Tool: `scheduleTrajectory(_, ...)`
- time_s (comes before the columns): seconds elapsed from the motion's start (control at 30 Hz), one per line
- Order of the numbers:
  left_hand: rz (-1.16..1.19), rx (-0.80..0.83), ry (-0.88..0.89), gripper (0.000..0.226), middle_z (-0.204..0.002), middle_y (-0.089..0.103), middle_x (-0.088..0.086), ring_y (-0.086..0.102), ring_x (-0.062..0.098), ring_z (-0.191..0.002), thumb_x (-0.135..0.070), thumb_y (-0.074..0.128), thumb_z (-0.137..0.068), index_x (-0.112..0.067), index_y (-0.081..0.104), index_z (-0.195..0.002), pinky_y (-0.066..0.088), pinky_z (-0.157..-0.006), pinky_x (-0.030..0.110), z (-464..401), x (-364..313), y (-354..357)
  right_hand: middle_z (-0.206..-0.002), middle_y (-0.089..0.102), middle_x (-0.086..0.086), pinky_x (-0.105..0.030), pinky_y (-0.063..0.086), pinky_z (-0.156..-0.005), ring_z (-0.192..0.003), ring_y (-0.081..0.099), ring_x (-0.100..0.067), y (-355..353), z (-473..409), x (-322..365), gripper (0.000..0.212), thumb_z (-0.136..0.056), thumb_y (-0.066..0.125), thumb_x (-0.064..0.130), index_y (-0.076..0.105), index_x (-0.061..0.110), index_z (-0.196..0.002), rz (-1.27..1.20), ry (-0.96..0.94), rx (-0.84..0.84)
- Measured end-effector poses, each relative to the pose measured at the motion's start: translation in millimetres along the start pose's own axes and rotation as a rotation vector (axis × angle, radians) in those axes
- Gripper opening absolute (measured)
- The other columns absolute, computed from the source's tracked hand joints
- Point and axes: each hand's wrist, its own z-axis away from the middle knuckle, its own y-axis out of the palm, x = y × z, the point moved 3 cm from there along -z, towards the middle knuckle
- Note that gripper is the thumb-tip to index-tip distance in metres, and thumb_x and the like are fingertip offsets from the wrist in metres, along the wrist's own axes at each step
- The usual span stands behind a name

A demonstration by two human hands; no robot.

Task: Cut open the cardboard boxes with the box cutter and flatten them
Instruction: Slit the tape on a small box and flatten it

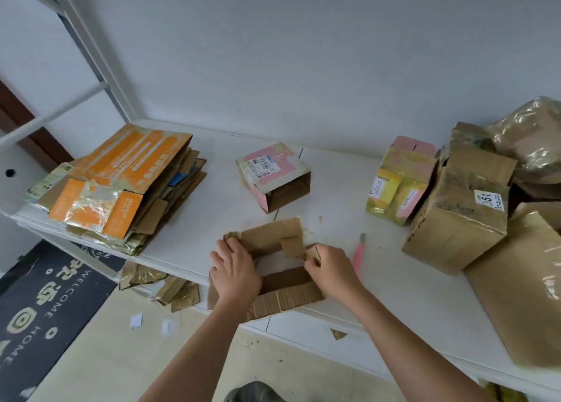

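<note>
Head view: white table [379, 280] carries all. Far right, pile of taped brown boxes [473, 207], one labelled "351", partly cut off at frame edge. Far left, stack of flattened boxes [127, 186], orange print unreadable. Middle far, pink box [273, 175], shipping label too small to read. Near edge, brown box [273, 268] opened up; left hand [235, 269] grips its left wall, right hand [329, 265] pinches a flap. Pink box cutter [358, 256] lies just right of it. Floor mat [36, 304] reads "WELCOME HOME".

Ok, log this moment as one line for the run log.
step: flattening | left hand: grips open box | right hand: pinches flap | cutter: on table, untouched
</note>
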Motion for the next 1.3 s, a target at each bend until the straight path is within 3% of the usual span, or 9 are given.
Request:
scheduleTrajectory(0.2,0.398,0.054,-0.079,0.055,-0.122,0.027,0.006,0.043,0.031,-0.113,-0.021,0.067,-0.087,-0.013,0.028,-0.124,0.046,-0.098,0.043,-5.0,0.6,-14.2,-0.121,0.061,0.002,-0.022,0.048,-0.081,-0.109,0.06,-0.017,1.9,1.5,1.8,0.05,-0.089,0.072,0.033,0.051,0.019,-0.132,-0.029,-0.012,-0.034)
scheduleTrajectory(0.4,0.884,0.103,-0.088,0.064,-0.122,0.05,0.006,0.055,0.013,-0.088,0.006,0.049,-0.091,-0.029,0.036,-0.143,0.048,-0.054,0.021,-23.3,14.3,-46.8,-0.128,0.063,-0.003,-0.029,0.047,-0.092,-0.117,0.06,-0.022,-13.2,-4.7,6.5,0.048,-0.099,0.057,0.017,0.043,0.019,-0.145,-0.095,-0.058,-0.234)
scheduleTrajectory(0.57,1.311,0.098,-0.027,0.067,-0.127,0.056,0.01,0.057,0.028,-0.113,0.016,0.037,-0.093,-0.037,0.063,-0.123,0.056,-0.09,0.047,-27.0,33.7,-78.1,-0.069,0.056,0.015,-0.017,0.043,-0.06,-0.063,0.054,-0.003,-42.7,-12.4,12.9,0.073,-0.096,0.054,0.004,0.025,0.036,-0.155,-0.366,-0.201,-0.326)
scheduleTrajectory(0.7,1.618,0.183,-0.083,0.053,-0.118,0.063,0.01,0.064,0.023,-0.102,0.018,0.031,-0.094,-0.017,0.068,-0.111,0.057,-0.086,0.037,-29.1,58.9,-73.2,-0.113,0.061,0.017,-0.004,0.041,-0.076,-0.094,0.059,0.001,-47.5,-12.3,15.8,0.069,-0.092,0.053,-0.009,0.046,0.032,-0.146,-0.164,-0.415,-0.219)
scheduleTrajectory(0.83,1.604,0.296,-0.244,0.047,-0.106,0.064,0.015,0.063,0.025,-0.096,0.021,0.026,-0.086,-0.007,0.062,-0.094,0.058,-0.076,0.033,-32.2,82.8,-43.7,-0.116,0.06,0.011,-0.02,0.045,-0.07,-0.093,0.061,-0.011,-20.6,-11.0,5.4,0.074,-0.085,0.053,-0.016,0.054,0.036,-0.139,0.247,-0.428,0.032)
scheduleTrajectory(1.0,1.433,0.281,-0.455,0.023,-0.081,0.063,0.011,0.054,0.024,-0.07,-0.002,0.038,-0.083,-0.005,0.06,-0.075,0.043,-0.061,0.034,-32.8,104.2,-25.6,-0.139,0.056,0.01,-0.027,0.046,-0.097,-0.121,0.057,-0.015,14.9,-3.7,-4.6,0.061,-0.092,0.053,-0.003,0.052,0.036,-0.14,0.282,-0.337,0.309)
scheduleTrajectory(1.13,1.052,0.274,-0.412,0.027,-0.094,0.066,0.01,0.064,0.028,-0.082,-0.034,0.058,-0.095,-0.008,0.064,-0.104,0.052,-0.067,0.035,-36.3,107.4,-20.7,-0.13,0.058,0.008,-0.03,0.047,-0.088,-0.114,0.056,-0.012,24.5,-10.4,3.2,0.046,-0.102,0.039,0.049,0.036,0.043,-0.148,0.242,-0.234,0.303)
scheduleTrajectory(1.23,0.882,0.233,-0.319,0.033,-0.098,0.065,0.005,0.064,0.023,-0.083,-0.029,0.066,-0.093,-0.014,0.062,-0.122,0.051,-0.06,0.03,-42.6,100.1,-21.3,-0.122,0.045,0.001,-0.032,0.046,-0.082,-0.109,0.047,-0.016,37.9,-11.2,12.7,0.045,-0.101,0.04,0.052,0.045,0.038,-0.143,0.408,-0.228,0.289)
scheduleTrajectory(1.3,0.804,0.206,-0.273,0.038,-0.111,0.065,0.008,0.061,0.024,-0.091,-0.023,0.067,-0.093,-0.011,0.061,-0.128,0.05,-0.071,0.033,-49.7,93.3,-21.7,-0.13,0.038,-0.001,-0.037,0.043,-0.097,-0.123,0.039,-0.021,48.8,-8.6,15.8,0.045,-0.097,0.053,0.048,0.05,0.031,-0.138,0.498,-0.263,0.221)
